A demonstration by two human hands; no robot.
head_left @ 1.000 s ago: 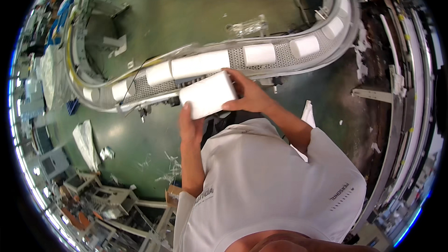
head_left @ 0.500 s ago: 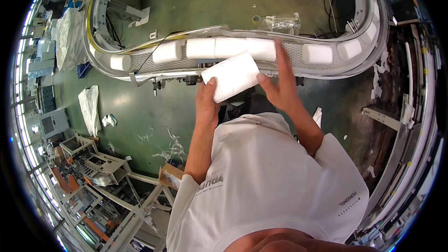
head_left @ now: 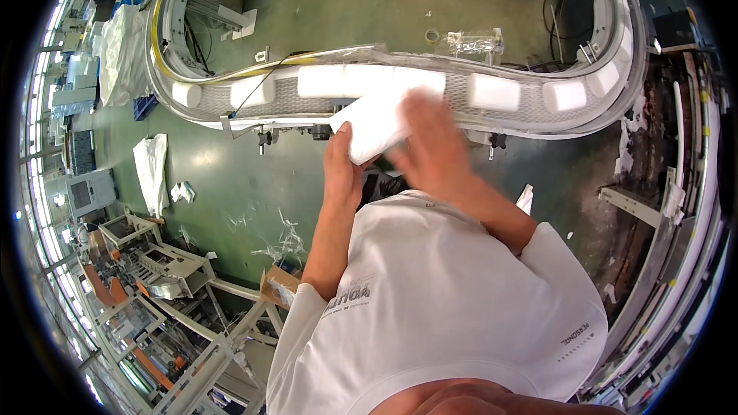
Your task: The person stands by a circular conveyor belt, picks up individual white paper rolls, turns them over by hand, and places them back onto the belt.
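A white paper roll (head_left: 370, 124) is held tilted in front of the conveyor, its upper end overlapping the rolls behind it. My left hand (head_left: 342, 157) grips its lower left end, thumb on the near face and fingers underneath. Across the roll's right end lies my right hand (head_left: 437, 146), its fingers smeared by motion, so their grip is unclear. Behind, a row of similar white rolls (head_left: 321, 81) stands close together on the conveyor belt (head_left: 456, 94). Another roll (head_left: 493, 93) sits apart to the right.
The conveyor's near rail (head_left: 538, 131) curves away at both sides. More rolls (head_left: 565, 96) ride its right bend. A machine frame (head_left: 223, 288) and a cardboard box (head_left: 279, 286) stand at lower left. Plastic scraps (head_left: 282, 240) and a white sheet (head_left: 151, 175) lie on the green floor.
My right hand has swung inward from beside the roll onto its right end. The left hand keeps its hold. The rolls on the belt appear shifted; those on the right sit further left.
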